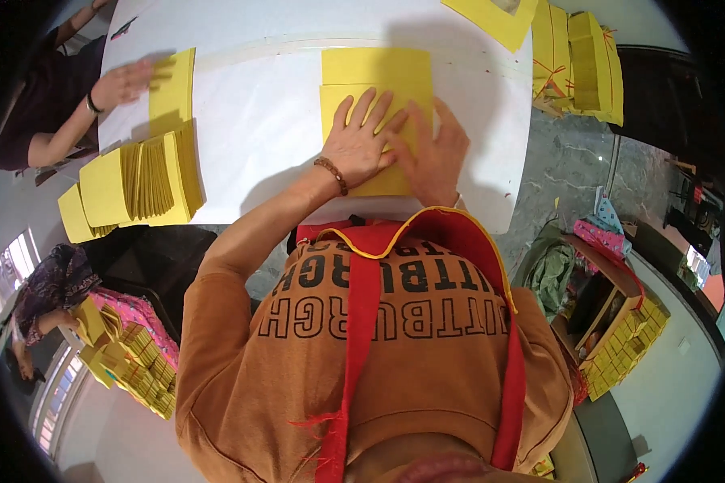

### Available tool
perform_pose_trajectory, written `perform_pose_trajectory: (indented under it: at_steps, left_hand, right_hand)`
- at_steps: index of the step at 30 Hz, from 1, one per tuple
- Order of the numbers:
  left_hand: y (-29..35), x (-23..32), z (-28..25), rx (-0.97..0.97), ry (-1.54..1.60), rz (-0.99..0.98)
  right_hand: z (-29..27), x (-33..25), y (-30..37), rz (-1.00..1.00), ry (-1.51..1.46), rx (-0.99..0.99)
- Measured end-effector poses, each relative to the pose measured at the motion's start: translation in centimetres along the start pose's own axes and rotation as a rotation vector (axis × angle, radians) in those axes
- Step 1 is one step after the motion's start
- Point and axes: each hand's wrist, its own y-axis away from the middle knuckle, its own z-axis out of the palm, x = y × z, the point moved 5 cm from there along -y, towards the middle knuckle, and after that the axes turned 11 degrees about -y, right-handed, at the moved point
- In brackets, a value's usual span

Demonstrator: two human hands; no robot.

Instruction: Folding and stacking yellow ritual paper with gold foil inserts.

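Yellow paper sheets (376,68) lie on the white table in front of me, one layer's edge set back from another's. My left hand (358,145), with a beaded bracelet at the wrist, presses flat on the paper, its fingers spread. Close beside it, my right hand (437,153) rests over the paper's right edge, fingers apart and its thumb side near the left hand's fingers. I see nothing held in either hand; the paper's lower part is partly covered by them.
The white table (258,105) reaches ahead. At left, a co-worker's hand (125,83) is over a yellow paper stack (171,88), near fanned yellow bundles (141,181). Tied yellow bundles (576,64) stand at far right. Another person (52,298) handles yellow packets (133,362) behind left.
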Motion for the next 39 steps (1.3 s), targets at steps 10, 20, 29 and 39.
perform_pose_trajectory:
  at_steps: [10,20,29,39]
  left_hand:
    - [1.3,-2.9,0.4,0.14,0.61,-0.08]
    - [1.9,-3.9,-1.1,0.122,0.176,-0.009]
    - [1.2,-4.1,-0.1,0.068,0.131,-0.006]
    - [1.7,-0.7,-1.8,0.197,-0.121,0.259]
  right_hand:
    - [5.2,-1.2,0.8,-0.248,-0.279,-0.333]
    - [5.5,-2.6,1.0,-0.321,0.119,-0.442]
    - [3.4,1.1,-0.2,-0.219,0.096,-0.286]
    - [3.1,3.5,-1.8,-0.29,-0.192,-0.287]
